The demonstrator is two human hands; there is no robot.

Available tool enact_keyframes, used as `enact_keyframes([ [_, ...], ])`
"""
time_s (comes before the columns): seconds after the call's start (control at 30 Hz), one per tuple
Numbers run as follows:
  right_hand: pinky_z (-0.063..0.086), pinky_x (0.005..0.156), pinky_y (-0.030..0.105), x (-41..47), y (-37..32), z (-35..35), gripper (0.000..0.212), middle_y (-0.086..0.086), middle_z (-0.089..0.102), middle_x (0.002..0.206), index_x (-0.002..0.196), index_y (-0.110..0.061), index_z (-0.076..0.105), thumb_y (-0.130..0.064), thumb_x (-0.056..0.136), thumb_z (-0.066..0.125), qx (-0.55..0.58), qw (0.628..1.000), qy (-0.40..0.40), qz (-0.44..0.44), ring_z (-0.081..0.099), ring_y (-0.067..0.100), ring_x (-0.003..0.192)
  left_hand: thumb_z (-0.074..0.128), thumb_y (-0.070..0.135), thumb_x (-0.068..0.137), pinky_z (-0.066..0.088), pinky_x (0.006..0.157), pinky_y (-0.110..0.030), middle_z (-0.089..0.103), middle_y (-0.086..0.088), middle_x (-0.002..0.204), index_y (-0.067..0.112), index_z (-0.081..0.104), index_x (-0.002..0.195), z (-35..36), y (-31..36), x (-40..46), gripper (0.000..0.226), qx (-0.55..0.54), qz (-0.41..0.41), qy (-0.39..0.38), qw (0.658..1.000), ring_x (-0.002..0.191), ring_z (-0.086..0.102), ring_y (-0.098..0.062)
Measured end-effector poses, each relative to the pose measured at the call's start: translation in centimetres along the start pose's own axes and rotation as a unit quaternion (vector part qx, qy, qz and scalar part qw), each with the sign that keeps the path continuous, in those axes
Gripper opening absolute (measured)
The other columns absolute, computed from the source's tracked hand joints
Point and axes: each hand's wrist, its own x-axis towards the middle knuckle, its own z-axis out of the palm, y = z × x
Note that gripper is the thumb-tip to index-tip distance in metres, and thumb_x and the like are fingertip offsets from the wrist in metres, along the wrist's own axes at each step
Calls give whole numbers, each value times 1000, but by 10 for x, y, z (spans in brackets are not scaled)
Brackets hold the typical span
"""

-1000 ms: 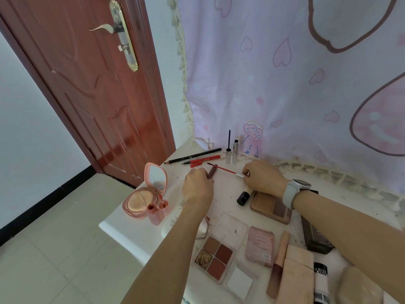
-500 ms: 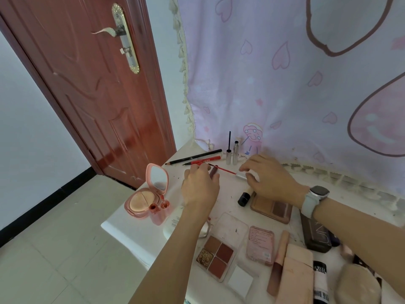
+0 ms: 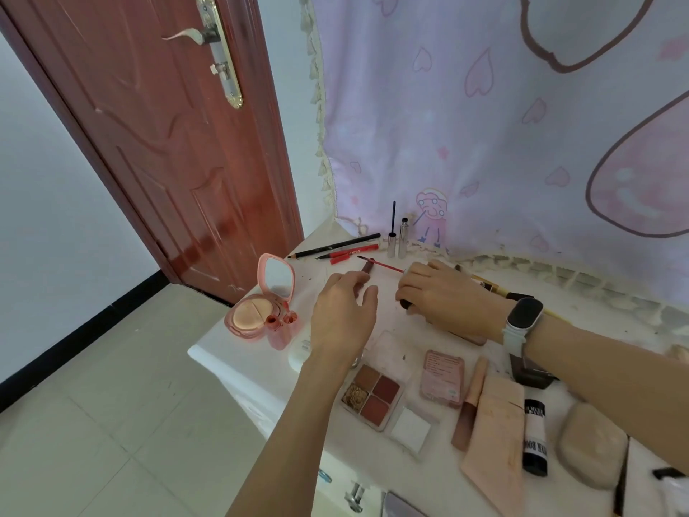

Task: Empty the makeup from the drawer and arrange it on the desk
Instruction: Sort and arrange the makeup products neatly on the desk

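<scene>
Makeup lies spread over the white desk [image 3: 223, 361]. My left hand [image 3: 343, 315] hovers over it with fingers apart, holding nothing. Just past its fingertips lies a small brown-red tube [image 3: 367, 265]. A thin red wand [image 3: 380, 266] lies across the desk towards my right hand [image 3: 447, 296], which wears a watch. Its fingers curl over a small black tube [image 3: 404, 304] that only peeks out beneath them. Nearer me are a four-colour palette [image 3: 373, 393] and a pink case [image 3: 443, 378].
An open pink mirror compact [image 3: 261, 311] stands at the desk's left corner. Black and red pencils [image 3: 335, 247] and a mascara wand and tube [image 3: 397, 238] line the back, against a pink cloth [image 3: 484, 125]. Tubes, a beige sponge [image 3: 592, 442] and a dark palette [image 3: 533, 375] crowd the right. A door [image 3: 167, 143] is left.
My left hand let go of the brown-red tube and opened. My right hand left the red wand's silver end and drew back onto the small black tube.
</scene>
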Motion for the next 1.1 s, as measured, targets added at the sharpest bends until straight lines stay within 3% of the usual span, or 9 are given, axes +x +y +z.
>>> enact_keyframes([
  [0.13,38,78,19,-12,-12,-24,18,-3,56,91,92,-12,62,-29,86,57,269,930,212,137,50,10,84,57,23,89,48,82,-21,61,5,112,18,58,118,-7,5,-24,30,-86,31,-11,996,90,56,-3],
  [0.33,38,50,23,-33,-52,-57,7,-6,52,54,84,-19,55,-23,89,56,636,680,178,319,42,9,48,57,26,89,43,64,-9,56,15,81,38,50,106,-4,23,-64,21,-174,87,-66,979,73,55,0],
  [0.4,32,46,20,-42,-57,-56,12,-9,47,47,83,-15,54,-25,90,55,646,667,153,338,37,9,44,52,27,92,38,60,-7,52,15,74,25,55,106,-3,20,-69,14,-140,123,-56,981,66,51,2],
  [0.57,25,35,14,-52,-54,-54,32,-11,37,39,92,-1,53,-33,93,49,673,622,106,386,28,3,33,23,52,89,35,53,-11,47,13,86,12,56,111,-2,23,-69,57,-16,207,-70,976,61,42,-2],
  [0.63,30,39,17,-53,-55,-59,27,-4,47,47,93,-3,50,-29,95,44,666,640,94,372,34,5,36,25,51,93,33,52,-15,46,13,81,13,54,109,-2,28,-70,50,-14,204,-91,975,60,42,-3],
  [0.77,46,73,44,-65,-53,-60,9,19,60,90,88,-27,45,-24,96,41,525,790,120,292,55,34,78,25,42,91,32,50,-14,42,11,58,23,48,92,-6,33,-67,30,-107,149,-136,974,55,46,2],
  [0.93,42,66,24,-72,-42,-67,14,-4,59,97,99,-34,49,-21,95,45,573,776,77,253,58,9,72,34,28,98,33,51,-13,42,12,60,21,50,95,-9,27,-59,18,-83,158,-157,971,57,45,3],
  [1.03,38,57,24,-67,-39,-64,33,-2,57,67,94,-10,59,-34,96,36,508,813,38,283,51,16,58,35,27,98,32,51,-13,44,12,63,23,48,94,-9,28,-56,14,-66,168,-184,966,56,43,-2],
  [1.1,42,63,30,-68,-40,-60,21,2,58,75,92,-18,58,-28,96,40,478,834,52,270,52,23,69,35,28,99,33,52,-14,44,11,64,24,47,94,-10,27,-55,14,-58,165,-191,966,55,42,-3],
])
